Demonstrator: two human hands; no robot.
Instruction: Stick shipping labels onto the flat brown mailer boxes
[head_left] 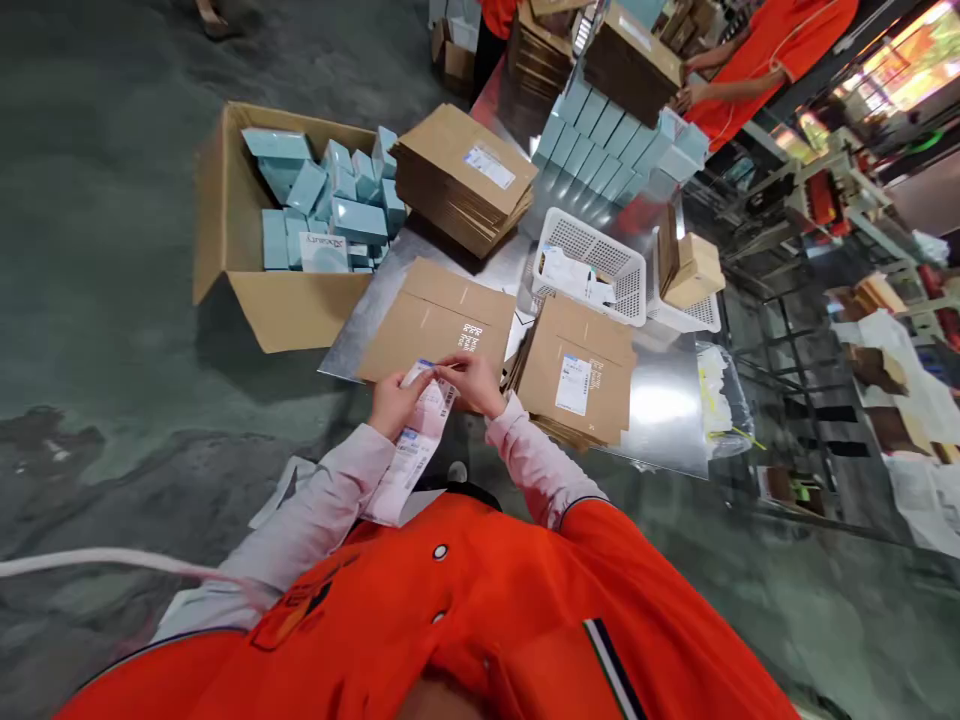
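My left hand (395, 400) and my right hand (475, 383) are both pinched on the top end of a long strip of printed shipping labels (415, 448), which hangs down toward my orange vest. The hands are over the near edge of a flat brown cardboard mailer (435, 318) lying on the metal table (664, 395). To the right lies a stack of flat mailers (577, 372) with a white label stuck on the top one.
An open carton (238, 240) of light blue boxes stands on the floor at left. Another stack of flat cardboard (465, 175), rows of blue boxes (600, 145) and white baskets (600, 262) are further back. A person in orange (757, 60) works at the far end.
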